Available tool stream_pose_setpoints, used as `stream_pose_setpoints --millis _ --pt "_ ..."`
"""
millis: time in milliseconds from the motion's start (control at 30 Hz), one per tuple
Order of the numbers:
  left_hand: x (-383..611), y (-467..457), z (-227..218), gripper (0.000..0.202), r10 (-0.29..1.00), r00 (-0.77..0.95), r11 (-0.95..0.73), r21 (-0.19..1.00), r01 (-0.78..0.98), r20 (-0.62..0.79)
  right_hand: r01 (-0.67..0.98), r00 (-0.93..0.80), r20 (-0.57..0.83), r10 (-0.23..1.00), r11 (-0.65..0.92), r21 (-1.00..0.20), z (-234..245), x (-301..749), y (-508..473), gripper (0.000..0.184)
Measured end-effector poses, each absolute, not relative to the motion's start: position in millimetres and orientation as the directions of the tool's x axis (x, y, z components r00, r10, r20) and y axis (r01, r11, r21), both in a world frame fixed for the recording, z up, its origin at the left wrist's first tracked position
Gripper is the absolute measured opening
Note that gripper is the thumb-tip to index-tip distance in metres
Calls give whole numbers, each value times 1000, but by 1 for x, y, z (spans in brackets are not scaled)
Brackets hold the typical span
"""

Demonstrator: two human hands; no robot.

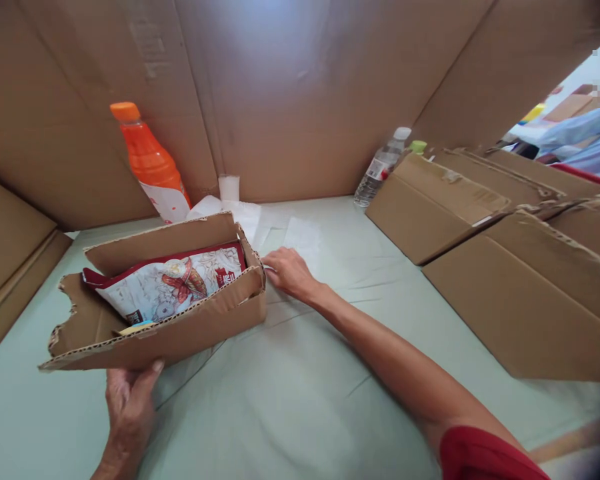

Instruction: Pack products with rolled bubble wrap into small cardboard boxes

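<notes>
- Nearest the camera, we record a red sleeve point(483, 457) at the lower right, the right forearm reaching out from it.
- The left hand point(130, 407) holds the cardboard box point(165, 350) from the near side, thumb against the lower wall; we cannot see its fingertips.
- The right hand point(289, 272) is at the box's right end, fingers curled narrow; we cannot tell whether they grip it.
- We find the box open-topped, left of centre above the green-covered table point(300, 393), with a printed packet point(180, 283) lying inside.
- Behind the box we note an orange bottle point(153, 167), white sheets point(247, 219) and a small white object point(229, 189).
- At right we note two cartons point(520, 287) side by side, with a clear bottle point(383, 167) just beside the farther one.
</notes>
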State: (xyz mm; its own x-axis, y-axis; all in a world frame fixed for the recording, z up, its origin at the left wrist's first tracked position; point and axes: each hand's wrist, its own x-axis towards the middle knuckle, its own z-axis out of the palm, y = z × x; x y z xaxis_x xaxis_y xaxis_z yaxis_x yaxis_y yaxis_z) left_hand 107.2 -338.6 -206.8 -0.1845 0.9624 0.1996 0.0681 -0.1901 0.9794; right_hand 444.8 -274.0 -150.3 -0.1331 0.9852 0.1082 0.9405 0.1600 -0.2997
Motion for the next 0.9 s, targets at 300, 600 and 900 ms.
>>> stream_pose_setpoints --millis 300,600,900 --pt "112 -333 -203 53 957 -215 -186 981 55 194 892 -40 177 983 115 -437 -163 433 -230 21" --pt "117 -334 -186 48 971 -178 -167 986 -16 162 794 93 320 943 124 -596 -149 529 -324 38" --pt "112 -333 -185 47 953 -236 -192 981 18 191 732 182 266 947 51 -680 -147 512 -375 33"
